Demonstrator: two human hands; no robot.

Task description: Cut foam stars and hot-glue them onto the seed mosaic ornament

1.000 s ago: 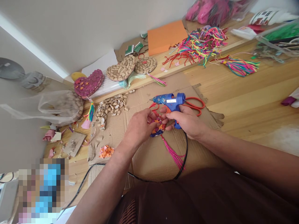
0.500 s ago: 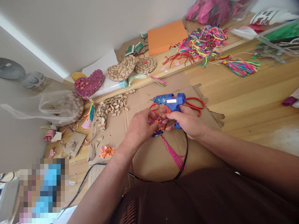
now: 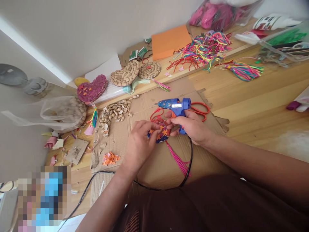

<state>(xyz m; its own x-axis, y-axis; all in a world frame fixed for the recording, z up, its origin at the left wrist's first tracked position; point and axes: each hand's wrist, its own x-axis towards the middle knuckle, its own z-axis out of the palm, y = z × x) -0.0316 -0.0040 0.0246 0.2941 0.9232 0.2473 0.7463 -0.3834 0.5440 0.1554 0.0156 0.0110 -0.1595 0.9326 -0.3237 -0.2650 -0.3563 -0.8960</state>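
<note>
My right hand grips a blue hot glue gun, its nozzle pointing left. Fingers of that hand also reach the right edge of a small round ornament, covered in red, purple and blue with orange stars. A red loop lies at its top and a pink tassel hangs below. Over the ornament's left part, my left hand is closed in a pinch, thumb and fingertips close together; anything between them is hidden. Behind the glue gun lie red-handled scissors.
Cardboard lies beneath the work. Peanut shells and orange paper bits sit left. A black cord runs across the front. Behind are a purple heart, peanut-covered shapes, orange sheet and colourful tassels.
My left hand has shifted left and slightly down, showing more of the ornament and its stars. My right hand still holds the glue gun in nearly the same place.
</note>
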